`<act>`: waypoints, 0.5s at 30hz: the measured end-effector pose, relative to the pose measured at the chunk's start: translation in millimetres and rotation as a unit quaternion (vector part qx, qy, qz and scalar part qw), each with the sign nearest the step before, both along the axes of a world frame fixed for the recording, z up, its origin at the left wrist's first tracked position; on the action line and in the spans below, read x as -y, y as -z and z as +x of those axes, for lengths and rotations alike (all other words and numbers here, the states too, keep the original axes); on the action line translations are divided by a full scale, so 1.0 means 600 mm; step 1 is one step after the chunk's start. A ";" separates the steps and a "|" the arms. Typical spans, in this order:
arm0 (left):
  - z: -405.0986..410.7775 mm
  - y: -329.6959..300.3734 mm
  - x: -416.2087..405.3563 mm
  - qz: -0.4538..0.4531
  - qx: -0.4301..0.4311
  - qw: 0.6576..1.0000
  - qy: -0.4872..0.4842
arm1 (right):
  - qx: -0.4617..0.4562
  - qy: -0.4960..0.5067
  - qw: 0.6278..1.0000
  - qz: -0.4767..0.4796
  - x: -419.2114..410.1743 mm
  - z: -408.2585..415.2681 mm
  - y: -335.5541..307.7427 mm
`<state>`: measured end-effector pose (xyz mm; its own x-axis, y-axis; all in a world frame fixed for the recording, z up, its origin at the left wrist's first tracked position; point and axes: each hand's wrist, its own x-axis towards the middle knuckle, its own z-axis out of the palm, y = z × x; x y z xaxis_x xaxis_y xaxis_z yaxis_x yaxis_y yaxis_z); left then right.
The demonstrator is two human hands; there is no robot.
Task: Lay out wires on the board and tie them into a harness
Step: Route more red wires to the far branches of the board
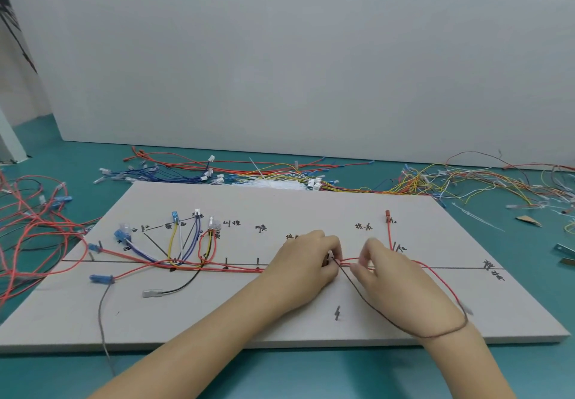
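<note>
A grey layout board (pixel 280 311) lies flat with drawn lines, handwritten labels and short pegs. Red wires (pixel 217 266) run along its main line from the left, joined there by blue, yellow, white and black wires (pixel 183 243) fanning up to connectors. My left hand (pixel 306 261) pinches the red wires near the board's middle. My right hand (pixel 382 271) pinches the same red wires just to the right. A brown wire (pixel 367 300) runs from between my hands and loops round my right wrist. Another red wire (pixel 389 232) rises to a red connector.
Loose wire piles lie on the teal table: red ones at the left (pixel 31 227), mixed colours behind the board (pixel 264 176) and at the right (pixel 485 180). White cable ties (pixel 273 184) lie behind the board. A metal tool (pixel 564 250) sits at the right edge. A white wall stands behind.
</note>
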<state>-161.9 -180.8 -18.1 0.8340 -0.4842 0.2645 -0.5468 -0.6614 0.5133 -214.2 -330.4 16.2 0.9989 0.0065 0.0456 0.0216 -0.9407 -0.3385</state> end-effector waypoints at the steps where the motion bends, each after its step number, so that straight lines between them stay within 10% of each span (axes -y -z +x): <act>1: 0.000 0.000 0.001 0.010 0.008 1.000 0.001 | -0.029 0.015 0.999 -0.028 0.004 -0.005 -0.008; 9: 0.000 0.005 -0.001 0.016 0.016 1.000 0.005 | -0.056 0.103 0.990 -0.082 0.045 0.000 -0.017; 15: 0.006 0.010 -0.004 -0.010 0.002 1.000 0.005 | 0.064 0.060 0.985 0.147 0.058 0.036 -0.003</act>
<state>-158.4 -178.4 -24.4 0.8274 -0.4876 0.2787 -0.5564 -0.6447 0.5242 -192.6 -365.2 18.2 0.9777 -0.1440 0.1528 -0.0246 -0.8013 -0.5978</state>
